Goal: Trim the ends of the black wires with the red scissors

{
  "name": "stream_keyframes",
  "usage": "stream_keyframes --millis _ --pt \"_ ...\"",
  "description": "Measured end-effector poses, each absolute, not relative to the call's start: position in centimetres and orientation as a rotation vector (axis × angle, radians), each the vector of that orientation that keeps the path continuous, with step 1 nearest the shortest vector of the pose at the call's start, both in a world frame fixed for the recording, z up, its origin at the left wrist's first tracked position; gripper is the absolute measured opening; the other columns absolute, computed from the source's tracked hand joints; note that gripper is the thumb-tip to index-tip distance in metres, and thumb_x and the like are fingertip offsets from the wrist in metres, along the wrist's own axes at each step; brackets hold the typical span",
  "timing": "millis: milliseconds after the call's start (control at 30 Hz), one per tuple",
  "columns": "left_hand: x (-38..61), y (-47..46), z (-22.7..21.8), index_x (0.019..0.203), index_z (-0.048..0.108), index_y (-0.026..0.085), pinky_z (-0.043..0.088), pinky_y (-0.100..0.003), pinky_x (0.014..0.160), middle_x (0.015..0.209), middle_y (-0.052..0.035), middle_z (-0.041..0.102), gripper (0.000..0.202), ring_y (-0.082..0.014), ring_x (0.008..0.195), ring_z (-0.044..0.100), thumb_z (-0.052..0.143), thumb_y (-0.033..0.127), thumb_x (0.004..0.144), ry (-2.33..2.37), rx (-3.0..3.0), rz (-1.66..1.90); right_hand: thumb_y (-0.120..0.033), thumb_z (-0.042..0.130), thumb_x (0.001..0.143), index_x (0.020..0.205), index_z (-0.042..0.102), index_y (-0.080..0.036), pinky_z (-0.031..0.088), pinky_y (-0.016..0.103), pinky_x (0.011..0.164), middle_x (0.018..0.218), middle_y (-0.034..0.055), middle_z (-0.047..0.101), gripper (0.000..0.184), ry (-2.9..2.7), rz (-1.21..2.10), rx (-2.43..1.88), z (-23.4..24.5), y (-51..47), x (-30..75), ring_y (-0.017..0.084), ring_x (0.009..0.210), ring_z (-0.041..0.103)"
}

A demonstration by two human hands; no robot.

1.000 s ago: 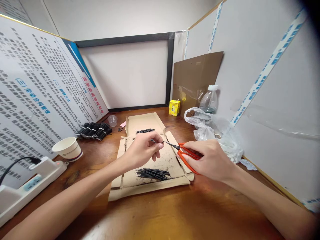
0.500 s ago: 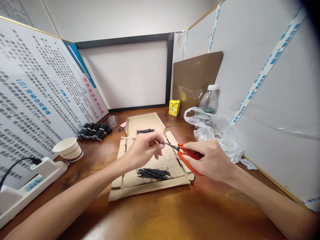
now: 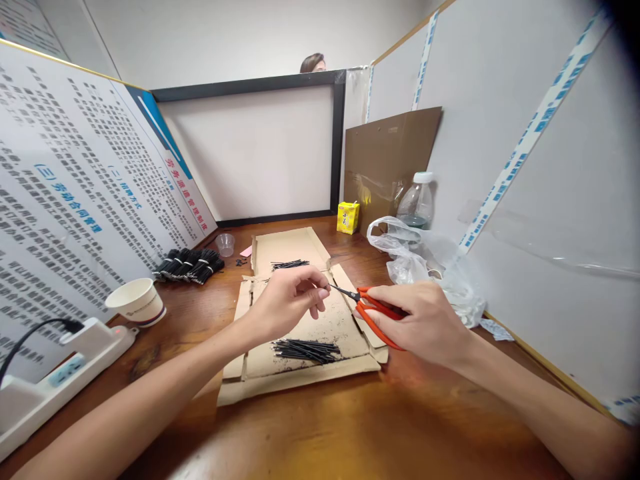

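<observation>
My right hand [image 3: 425, 320] grips a pair of scissors [image 3: 381, 310] by the red handles. Their dark blades point left and their tips meet the fingertips of my left hand [image 3: 295, 300]. That hand is closed in a pinch; what lies between thumb and forefinger is too small and hidden to make out. Beneath both hands lies a flattened sheet of cardboard [image 3: 320, 327] sprinkled with black bits. A pile of short black wire-like pieces [image 3: 306, 350] rests on its near part, and a smaller pile [image 3: 290, 264] on its far part.
Tied black bundles [image 3: 187, 264], a paper cup [image 3: 136, 301], a clear plastic cup [image 3: 225, 245] and a power strip [image 3: 95, 350] stand at left. On the right are a yellow box [image 3: 347, 217], a bottle [image 3: 416, 201] and a plastic bag [image 3: 453, 283]. A person's head [image 3: 313, 63] shows above the partition.
The top of a person's head has appeared above the back partition. My hands and the scissors keep nearly the same position.
</observation>
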State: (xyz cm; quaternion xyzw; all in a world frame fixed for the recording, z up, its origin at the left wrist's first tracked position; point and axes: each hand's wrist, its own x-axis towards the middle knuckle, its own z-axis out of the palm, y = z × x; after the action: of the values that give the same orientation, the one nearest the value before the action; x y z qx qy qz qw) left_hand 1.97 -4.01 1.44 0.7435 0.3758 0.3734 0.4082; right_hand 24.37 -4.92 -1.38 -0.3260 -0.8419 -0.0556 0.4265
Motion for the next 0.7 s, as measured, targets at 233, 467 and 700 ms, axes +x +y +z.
stream_keyframes --millis 233,467,700 --pt "1.88 -4.00 1.47 0.083 0.057 0.012 0.048 -0.023 0.054 0.069 -0.0039 0.064 0.006 -0.0101 0.055 0.058 0.058 0.018 0.084 0.952 1.910 0.929 -0.023 0.057 0.083 0.069 0.066 -0.016 0.033 0.023 0.047 0.054 -0.0011 0.061 0.019 -2.115 -0.086 -0.827 -1.44 -4.86 24.40 0.007 0.043 0.044" --pt "2.03 -4.28 1.47 0.082 0.057 0.011 0.048 -0.021 0.053 0.065 -0.0020 0.062 0.006 -0.0092 0.055 0.058 0.058 0.017 0.084 0.957 1.900 0.929 -0.023 0.056 0.082 0.072 0.067 -0.017 0.032 0.023 0.047 0.054 -0.0011 0.061 0.017 -2.144 -0.027 -0.852 -1.36 -4.96 24.52 0.008 0.043 0.044" --pt "1.97 -4.19 1.50 0.083 0.059 0.011 0.047 -0.022 0.053 0.064 -0.0017 0.061 0.007 -0.0094 0.054 0.057 0.058 0.018 0.084 0.981 1.915 0.914 -0.025 0.053 0.085 0.073 0.068 -0.018 0.030 0.025 0.046 0.049 -0.0021 0.056 0.020 -2.169 -0.012 -0.877 -0.94 -5.24 24.46 0.009 0.041 0.042"
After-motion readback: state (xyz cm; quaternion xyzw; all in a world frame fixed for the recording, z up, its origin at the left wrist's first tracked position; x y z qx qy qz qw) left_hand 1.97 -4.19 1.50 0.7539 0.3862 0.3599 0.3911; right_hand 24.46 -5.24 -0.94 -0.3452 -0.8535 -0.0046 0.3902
